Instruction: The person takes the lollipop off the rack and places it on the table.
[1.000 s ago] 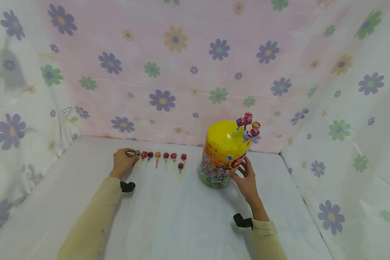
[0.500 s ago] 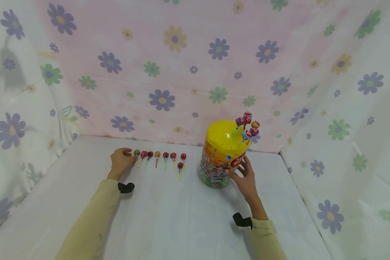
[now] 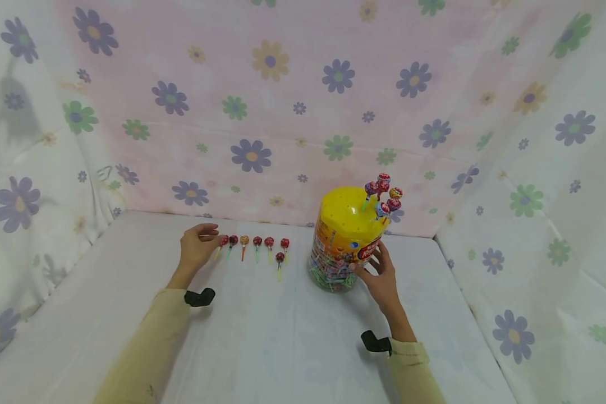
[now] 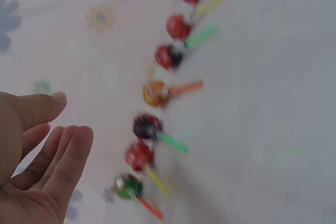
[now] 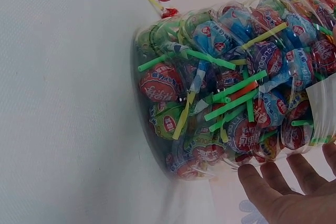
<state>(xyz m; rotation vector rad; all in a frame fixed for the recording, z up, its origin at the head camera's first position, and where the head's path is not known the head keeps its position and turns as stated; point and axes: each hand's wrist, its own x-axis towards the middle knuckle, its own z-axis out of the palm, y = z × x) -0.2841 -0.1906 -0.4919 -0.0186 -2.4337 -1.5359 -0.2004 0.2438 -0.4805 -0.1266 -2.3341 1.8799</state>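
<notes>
My left hand [image 3: 197, 248] hovers at the left end of a row of wrapped lollipops lying on the table. In the left wrist view its thumb and fingers are apart with nothing between them, beside a green lollipop [image 4: 127, 186] and a red lollipop [image 4: 139, 156]. The head view has that green one hidden behind the hand. A clear plastic jar [image 5: 231, 93] full of lollipops stands upright on the right. My right hand [image 3: 382, 279] holds it by the side, thumb in front and fingers behind. Several lollipops [image 3: 384, 193] stick up from its yellow lid [image 3: 348, 205].
One lollipop [image 3: 280, 257] lies slightly nearer than the row, at its right end. A white cloth covers the table [image 3: 262, 342]. Flowered fabric [image 3: 283, 123] hangs behind and on both sides.
My left hand first had its fingertips at the green lollipop, then shifted right and slightly up over the row's end, with its fingers spread. The right hand and the jar have stayed put.
</notes>
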